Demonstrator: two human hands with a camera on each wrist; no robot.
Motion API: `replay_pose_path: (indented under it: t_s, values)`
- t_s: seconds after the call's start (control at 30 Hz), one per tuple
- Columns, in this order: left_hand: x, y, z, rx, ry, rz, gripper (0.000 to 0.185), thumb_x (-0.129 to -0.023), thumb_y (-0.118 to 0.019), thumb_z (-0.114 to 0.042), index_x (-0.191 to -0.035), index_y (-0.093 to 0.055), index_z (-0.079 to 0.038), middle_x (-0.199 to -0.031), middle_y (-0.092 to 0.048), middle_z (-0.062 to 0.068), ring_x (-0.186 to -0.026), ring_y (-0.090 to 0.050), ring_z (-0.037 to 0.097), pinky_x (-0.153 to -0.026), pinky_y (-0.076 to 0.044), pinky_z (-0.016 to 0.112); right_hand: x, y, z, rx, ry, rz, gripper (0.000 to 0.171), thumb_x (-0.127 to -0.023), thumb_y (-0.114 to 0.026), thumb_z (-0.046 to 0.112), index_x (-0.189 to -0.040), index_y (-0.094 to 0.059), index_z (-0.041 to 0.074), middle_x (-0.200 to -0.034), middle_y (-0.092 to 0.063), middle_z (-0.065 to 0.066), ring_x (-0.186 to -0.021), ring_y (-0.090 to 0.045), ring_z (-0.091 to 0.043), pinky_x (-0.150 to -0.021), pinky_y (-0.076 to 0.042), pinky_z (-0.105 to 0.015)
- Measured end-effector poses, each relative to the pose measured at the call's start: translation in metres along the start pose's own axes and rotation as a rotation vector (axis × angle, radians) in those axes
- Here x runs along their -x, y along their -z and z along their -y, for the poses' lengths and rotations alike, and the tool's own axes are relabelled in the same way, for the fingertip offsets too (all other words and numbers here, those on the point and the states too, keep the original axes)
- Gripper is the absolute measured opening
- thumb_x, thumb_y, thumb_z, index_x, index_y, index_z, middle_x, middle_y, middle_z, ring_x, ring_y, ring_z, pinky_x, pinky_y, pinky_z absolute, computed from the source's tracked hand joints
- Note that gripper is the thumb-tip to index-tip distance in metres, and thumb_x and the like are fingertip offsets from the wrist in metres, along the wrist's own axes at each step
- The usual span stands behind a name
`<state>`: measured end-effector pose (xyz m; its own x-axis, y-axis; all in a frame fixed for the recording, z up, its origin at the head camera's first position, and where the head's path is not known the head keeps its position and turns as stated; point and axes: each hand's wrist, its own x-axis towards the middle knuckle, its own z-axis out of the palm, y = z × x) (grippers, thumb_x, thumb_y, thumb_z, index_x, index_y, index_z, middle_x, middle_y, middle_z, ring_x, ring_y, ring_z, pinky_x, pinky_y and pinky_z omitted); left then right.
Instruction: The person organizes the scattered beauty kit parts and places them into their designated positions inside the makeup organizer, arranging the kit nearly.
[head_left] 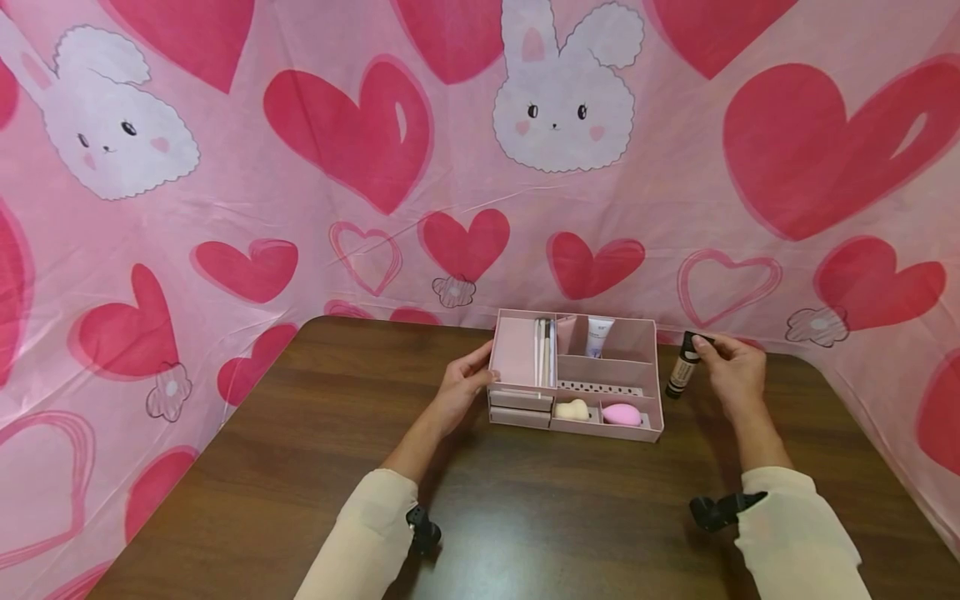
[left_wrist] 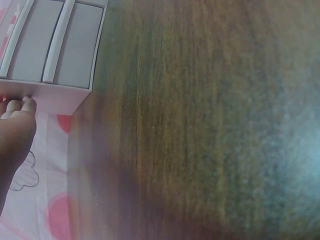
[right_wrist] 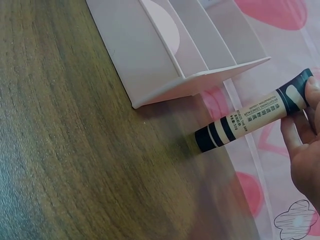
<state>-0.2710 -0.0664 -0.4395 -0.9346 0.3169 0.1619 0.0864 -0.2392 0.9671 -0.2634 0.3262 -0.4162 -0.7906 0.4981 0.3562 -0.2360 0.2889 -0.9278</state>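
Observation:
A pink desktop organizer (head_left: 517, 350) stands near the table's back edge, with two small drawers (head_left: 519, 408) at its front left. The left hand (head_left: 459, 392) rests against its left side wall; in the left wrist view the fingertips (left_wrist: 29, 104) touch that wall. Right of the organizer, the right hand (head_left: 738, 371) pinches a beige and black concealer tube (head_left: 683, 367) by its flat black end. The tube tilts with its cap down, close to the table and apart from the organizer. Its printed label shows in the right wrist view, where the tube (right_wrist: 255, 117) points toward the organizer's corner.
Slim sticks (head_left: 542, 350), a white tube (head_left: 597, 336), a dotted strip (head_left: 600, 388), a cream sponge (head_left: 573, 409) and a pink sponge (head_left: 622, 414) sit in the organizer's compartments. Brown wooden table (head_left: 480, 517) lies in front. A pink heart-print cloth (head_left: 465, 183) hangs behind.

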Motion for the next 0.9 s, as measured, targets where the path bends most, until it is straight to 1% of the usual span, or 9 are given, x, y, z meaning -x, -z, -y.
replay_pose_path:
  t_s: [0.13,0.23,0.37,0.53,0.6,0.77,0.9]
  values:
    - [0.000,0.000,0.000,-0.004,-0.001,0.000,0.065,-0.092,-0.049,0.009,-0.154,-0.031,0.010,-0.163,-0.031,0.026,-0.142,-0.040,0.027,-0.096,-0.046,0.011,0.002,0.000,-0.001,-0.001,0.033,-0.016,0.037,-0.091,-0.072,0.002,-0.074,-0.073,0.036,-0.066,-0.063,0.037,-0.067,-0.055,0.016,-0.065,-0.043,-0.003]
    - [0.000,0.000,0.000,-0.006,-0.002,0.001,0.065,-0.092,-0.049,0.009,-0.154,-0.031,0.010,-0.163,-0.030,0.026,-0.144,-0.037,0.029,-0.097,-0.045,0.010,0.002,0.001,-0.003,-0.008,0.037,-0.031,0.037,-0.091,-0.071,0.002,-0.075,-0.073,0.035,-0.066,-0.063,0.037,-0.067,-0.056,0.017,-0.066,-0.044,-0.002]
    - [0.000,0.000,0.000,-0.010,-0.003,0.003,0.065,-0.092,-0.049,0.009,-0.154,-0.031,0.009,-0.163,-0.030,0.026,-0.142,-0.039,0.027,-0.096,-0.046,0.010,0.003,0.002,0.005,-0.050,0.030,-0.048,0.036,-0.090,-0.069,-0.002,-0.076,-0.074,0.030,-0.066,-0.064,0.034,-0.066,-0.057,0.017,-0.066,-0.045,-0.002]
    - [-0.001,0.000,0.001,-0.011,-0.003,-0.004,0.065,-0.092,-0.050,0.010,-0.154,-0.032,0.009,-0.162,-0.031,0.028,-0.136,-0.045,0.022,-0.095,-0.047,0.011,0.007,0.003,0.031,-0.124,0.064,-0.046,0.043,-0.090,-0.067,-0.007,-0.074,-0.072,0.032,-0.066,-0.066,0.031,-0.065,-0.059,0.015,-0.065,-0.045,-0.002]
    - [-0.001,0.000,0.001,-0.007,-0.003,-0.007,0.065,-0.092,-0.050,0.009,-0.154,-0.032,0.009,-0.162,-0.032,0.027,-0.134,-0.047,0.020,-0.095,-0.047,0.012,0.006,0.003,0.038,-0.180,0.074,-0.039,0.043,-0.090,-0.066,-0.009,-0.074,-0.073,0.030,-0.066,-0.068,0.027,-0.064,-0.060,0.013,-0.065,-0.046,-0.003]
    - [0.000,0.000,0.000,-0.004,0.002,-0.005,0.066,-0.092,-0.054,0.006,-0.154,-0.033,0.008,-0.162,-0.034,0.026,-0.128,-0.050,0.015,-0.095,-0.048,0.013,-0.002,0.002,0.042,-0.315,0.093,-0.027,0.041,-0.091,-0.063,-0.012,-0.074,-0.075,0.024,-0.066,-0.072,0.019,-0.062,-0.063,0.008,-0.064,-0.050,-0.005]
    - [0.000,0.001,0.000,-0.003,0.014,0.005,0.067,-0.092,-0.054,0.005,-0.155,-0.032,0.006,-0.163,-0.033,0.024,-0.127,-0.050,0.013,-0.096,-0.048,0.013,-0.007,0.000,0.045,-0.361,0.155,-0.027,0.040,-0.090,-0.062,-0.015,-0.076,-0.077,0.020,-0.067,-0.073,0.018,-0.063,-0.064,0.008,-0.067,-0.051,-0.005]
